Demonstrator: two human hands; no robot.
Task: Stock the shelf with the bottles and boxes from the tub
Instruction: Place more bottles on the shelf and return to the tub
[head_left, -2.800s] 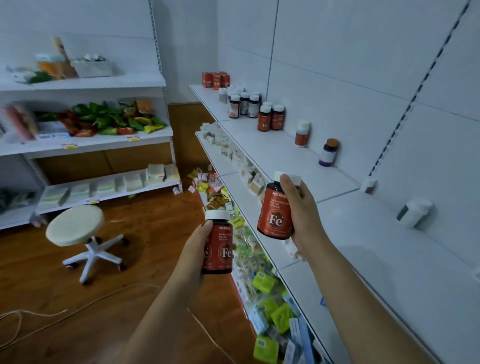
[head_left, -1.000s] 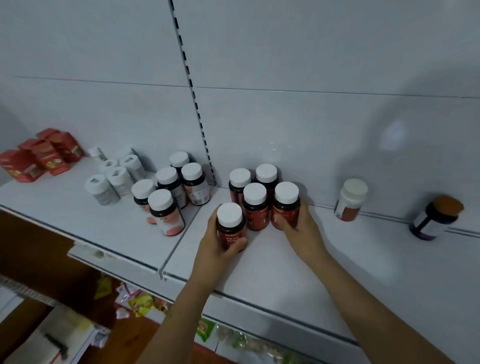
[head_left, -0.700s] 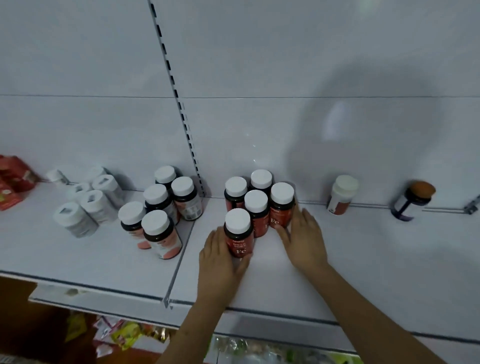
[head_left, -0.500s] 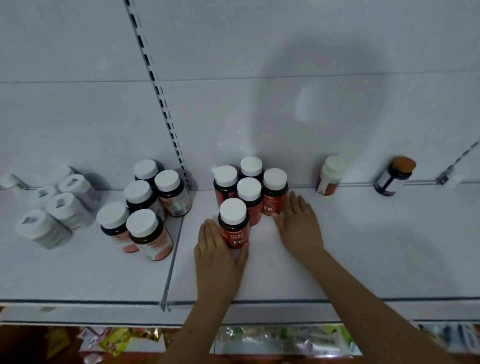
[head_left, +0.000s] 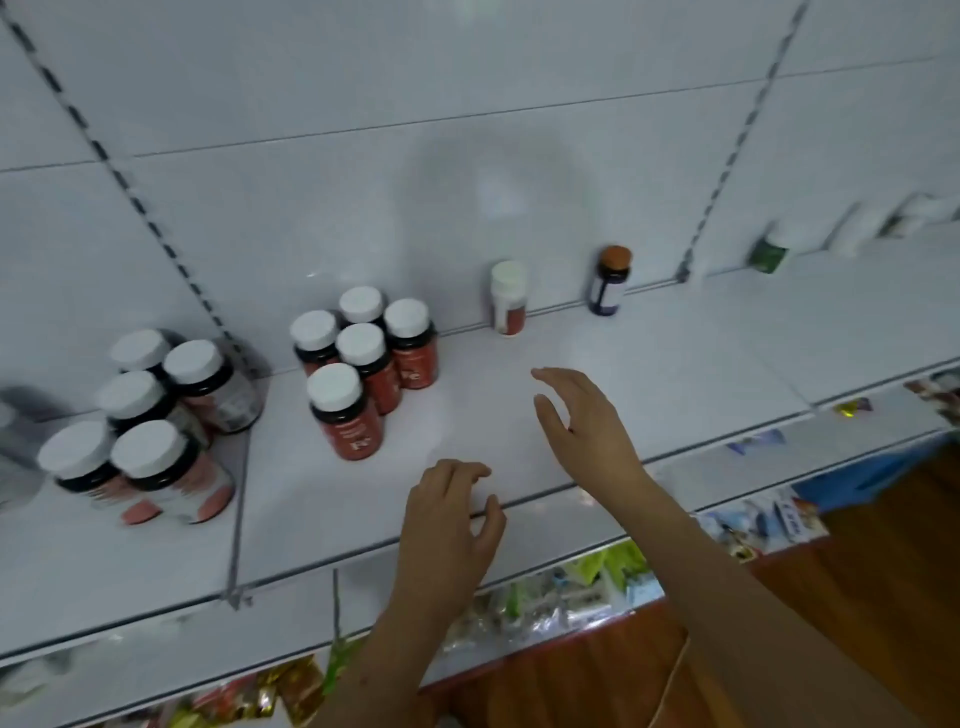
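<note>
Being held empty with loose fingers, both the left hand (head_left: 451, 512) and the right hand (head_left: 584, 426) are being kept right of the red bottles (head_left: 363, 364), probably for fetching more.

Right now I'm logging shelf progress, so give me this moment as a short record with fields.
red bottles: five white-capped red bottles clustered upright on the shelf
left hand: empty, fingers loosely curled, over the shelf's front edge
right hand: empty, fingers relaxed, above the shelf
to the right: white bottle, orange-capped dark bottle by the back wall
to the left: dark white-capped bottles
</note>
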